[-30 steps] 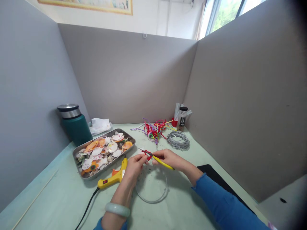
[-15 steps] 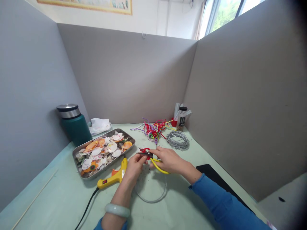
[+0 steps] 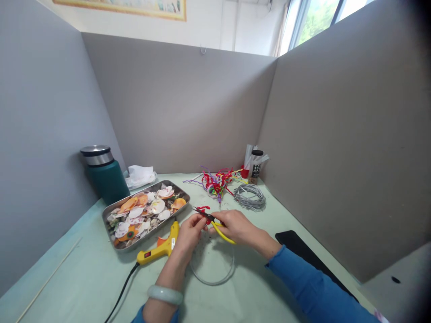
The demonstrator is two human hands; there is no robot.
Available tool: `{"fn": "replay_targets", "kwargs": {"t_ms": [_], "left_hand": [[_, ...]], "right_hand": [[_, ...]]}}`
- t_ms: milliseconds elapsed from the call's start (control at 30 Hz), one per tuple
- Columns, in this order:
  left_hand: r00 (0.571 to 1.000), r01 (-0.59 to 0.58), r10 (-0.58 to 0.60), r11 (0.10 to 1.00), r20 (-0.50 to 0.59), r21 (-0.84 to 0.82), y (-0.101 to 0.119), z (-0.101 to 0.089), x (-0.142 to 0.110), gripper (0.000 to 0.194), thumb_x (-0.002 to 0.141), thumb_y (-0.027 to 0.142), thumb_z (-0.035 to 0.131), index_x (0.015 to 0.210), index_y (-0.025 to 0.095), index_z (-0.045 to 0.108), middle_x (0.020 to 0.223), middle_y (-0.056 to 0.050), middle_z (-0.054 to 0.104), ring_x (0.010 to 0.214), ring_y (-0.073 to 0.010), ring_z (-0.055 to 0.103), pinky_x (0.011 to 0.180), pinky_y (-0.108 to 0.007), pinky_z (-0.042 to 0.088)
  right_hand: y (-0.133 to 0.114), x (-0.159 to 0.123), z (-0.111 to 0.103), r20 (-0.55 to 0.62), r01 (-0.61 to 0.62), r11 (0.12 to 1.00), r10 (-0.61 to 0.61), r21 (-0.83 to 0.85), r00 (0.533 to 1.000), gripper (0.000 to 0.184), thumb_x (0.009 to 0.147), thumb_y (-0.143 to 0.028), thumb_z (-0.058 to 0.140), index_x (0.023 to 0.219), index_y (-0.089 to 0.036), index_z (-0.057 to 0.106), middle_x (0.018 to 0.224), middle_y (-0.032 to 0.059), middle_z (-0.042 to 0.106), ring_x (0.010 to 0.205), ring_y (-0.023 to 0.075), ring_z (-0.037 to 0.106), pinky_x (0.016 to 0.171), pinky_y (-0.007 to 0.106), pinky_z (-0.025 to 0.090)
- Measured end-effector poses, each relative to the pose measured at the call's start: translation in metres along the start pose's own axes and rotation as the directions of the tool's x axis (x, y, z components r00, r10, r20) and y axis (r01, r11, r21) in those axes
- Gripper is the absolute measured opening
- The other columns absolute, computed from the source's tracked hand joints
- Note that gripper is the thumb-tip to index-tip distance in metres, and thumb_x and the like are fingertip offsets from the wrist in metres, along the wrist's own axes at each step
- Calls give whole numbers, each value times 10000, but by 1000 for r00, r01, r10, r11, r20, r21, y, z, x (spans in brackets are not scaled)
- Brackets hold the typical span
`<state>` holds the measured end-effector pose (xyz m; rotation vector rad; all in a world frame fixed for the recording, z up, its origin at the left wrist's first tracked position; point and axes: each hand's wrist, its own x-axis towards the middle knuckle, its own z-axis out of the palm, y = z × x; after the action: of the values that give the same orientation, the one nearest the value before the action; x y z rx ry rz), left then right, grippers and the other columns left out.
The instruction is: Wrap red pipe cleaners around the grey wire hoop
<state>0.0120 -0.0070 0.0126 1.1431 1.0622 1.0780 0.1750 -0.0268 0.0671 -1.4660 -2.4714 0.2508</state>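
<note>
A person's right hand grips yellow-handled scissors at a pale green desk, while the left hand, its grip closed on what appears to be a red fuzzy strand, works at the blades. A wire ring lies at six o'clock from the hands; a glue gun and a tray of shells sit toward nine and ten, coiled wire toward one.
</note>
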Motion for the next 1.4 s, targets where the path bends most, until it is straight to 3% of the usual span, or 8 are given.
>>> {"fn": "replay_targets", "kwargs": {"t_ms": [200, 400, 633, 767, 1033, 1167, 1267, 1400], "left_hand": [[1000, 21, -20, 1000, -13, 23, 3, 1, -3, 343, 637, 477, 656, 743, 163, 566, 537, 48, 546, 342, -18, 273, 355, -173, 135], [998, 27, -25, 999, -49, 34, 2, 1, -2, 365, 639, 496, 642, 741, 161, 538, 540, 38, 549, 330, -14, 260, 341, -163, 128], [996, 40, -34, 997, -84, 73, 5, -2, -4, 354, 641, 480, 643, 749, 154, 560, 559, 28, 551, 340, -16, 267, 332, -161, 137], [996, 54, -48, 994, -76, 90, 5, -3, -5, 326, 646, 458, 639, 739, 152, 574, 564, 24, 551, 347, -17, 280, 335, -161, 135], [995, 68, -62, 995, -83, 78, 0, -2, -1, 390, 586, 509, 666, 728, 155, 587, 523, 26, 557, 324, -26, 290, 338, -174, 130], [994, 76, -69, 994, -88, 76, 1, -1, -2, 383, 593, 501, 670, 727, 153, 584, 523, 25, 557, 321, -23, 272, 339, -176, 123], [995, 64, -57, 995, -85, 82, 2, -1, -3, 367, 610, 487, 666, 730, 147, 599, 531, 13, 568, 330, -25, 278, 341, -175, 130], [996, 65, -60, 994, -69, 87, 4, 0, -5, 376, 608, 493, 667, 726, 140, 612, 546, 4, 575, 336, -30, 296, 340, -175, 143]], "right_hand": [[11, 5, -2, -75, -101, 994, 103, 36, 992, 413, 852, -528, 447, 1081, -220, 601, 838, 48, 676, 731, 173, 594, 587, 221, 323], [29, -8, -7, -40, -369, 905, 370, -211, 928, 371, 825, -447, 500, 1085, -197, 587, 918, 115, 675, 835, 260, 621, 596, 274, 354], [30, -32, -10, 144, -329, 887, 390, -323, 909, 296, 732, -218, 562, 1017, -174, 629, 884, 145, 679, 818, 268, 636, 617, 294, 391], [34, -17, -17, 62, -375, 870, 414, -319, 908, 222, 787, -306, 526, 886, -185, 684, 908, 139, 677, 900, 274, 616, 684, 310, 393], [39, 15, 19, -14, -370, 904, 375, -214, 927, 209, 830, -248, 486, 885, -184, 677, 975, 96, 663, 907, 200, 595, 697, 249, 380], [44, 11, 9, -100, -402, 904, 391, -145, 915, 253, 873, -239, 408, 937, -138, 631, 977, 123, 648, 892, 197, 592, 712, 252, 388], [42, -14, -20, -105, -390, 920, 385, -30, 917, 272, 880, -233, 351, 933, -151, 604, 873, 70, 657, 772, 148, 599, 674, 223, 410], [25, -91, -55, 210, -319, 859, 253, 401, 945, 189, 775, -239, 448, 810, -180, 625, 691, 21, 627, 571, 128, 564, 525, 208, 404]]}}
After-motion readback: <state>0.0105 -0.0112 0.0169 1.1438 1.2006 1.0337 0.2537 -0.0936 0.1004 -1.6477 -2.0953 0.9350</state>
